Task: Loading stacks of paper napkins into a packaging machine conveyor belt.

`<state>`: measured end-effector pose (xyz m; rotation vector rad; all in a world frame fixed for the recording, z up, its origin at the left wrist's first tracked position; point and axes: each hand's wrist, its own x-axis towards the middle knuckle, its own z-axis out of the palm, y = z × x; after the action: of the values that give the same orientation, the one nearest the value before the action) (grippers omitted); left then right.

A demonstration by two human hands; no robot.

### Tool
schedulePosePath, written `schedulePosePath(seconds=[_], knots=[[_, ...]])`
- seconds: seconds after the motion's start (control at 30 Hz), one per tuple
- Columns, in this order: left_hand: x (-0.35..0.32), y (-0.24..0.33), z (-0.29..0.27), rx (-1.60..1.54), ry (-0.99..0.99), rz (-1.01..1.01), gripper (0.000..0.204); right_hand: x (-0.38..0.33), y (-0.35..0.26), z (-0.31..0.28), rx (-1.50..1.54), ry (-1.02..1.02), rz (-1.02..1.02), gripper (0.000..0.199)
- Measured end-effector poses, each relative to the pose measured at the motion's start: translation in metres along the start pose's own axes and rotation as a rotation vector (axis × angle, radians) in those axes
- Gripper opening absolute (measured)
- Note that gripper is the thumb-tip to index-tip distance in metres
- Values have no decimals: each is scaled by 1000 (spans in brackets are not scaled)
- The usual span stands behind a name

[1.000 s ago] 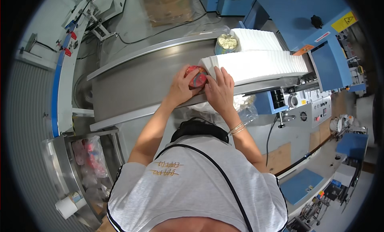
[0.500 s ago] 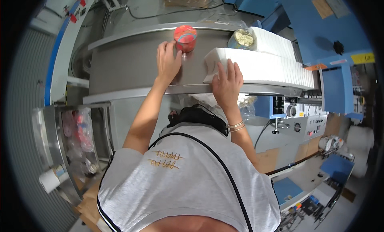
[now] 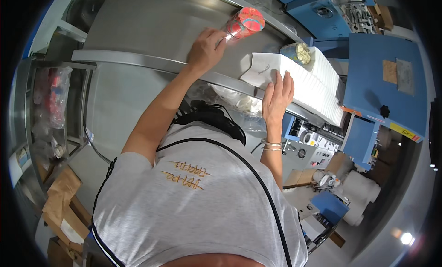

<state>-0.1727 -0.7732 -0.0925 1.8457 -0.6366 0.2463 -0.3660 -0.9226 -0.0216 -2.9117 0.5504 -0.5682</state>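
The left grip (image 3: pixel 207 51) curls by the base of a red patterned can (image 3: pixel 245 24); whether it grasps, I cannot tell. The can is toward the far side of a steel worktop (image 3: pixel 138 28). The right grip (image 3: pixel 276 97), unclenched, rests on a row of white sheets (image 3: pixel 309 88).

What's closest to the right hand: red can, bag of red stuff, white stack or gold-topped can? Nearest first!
1. White stack: at right hand
2. Gold-topped can: just beyond
3. Red can: farther, leftward
4. Bag of red stuff: far left
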Motion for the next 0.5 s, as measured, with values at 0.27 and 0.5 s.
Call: schedulePosePath(seconds=[0.27, 0.5], knots=[[-14, 40, 18, -156, -544, 113, 53, 2, 3, -2, -41, 48, 0, 39], [-46, 59, 75, -209, -640, 245, 90, -9, -13, -21, 169, 180, 38, 39]])
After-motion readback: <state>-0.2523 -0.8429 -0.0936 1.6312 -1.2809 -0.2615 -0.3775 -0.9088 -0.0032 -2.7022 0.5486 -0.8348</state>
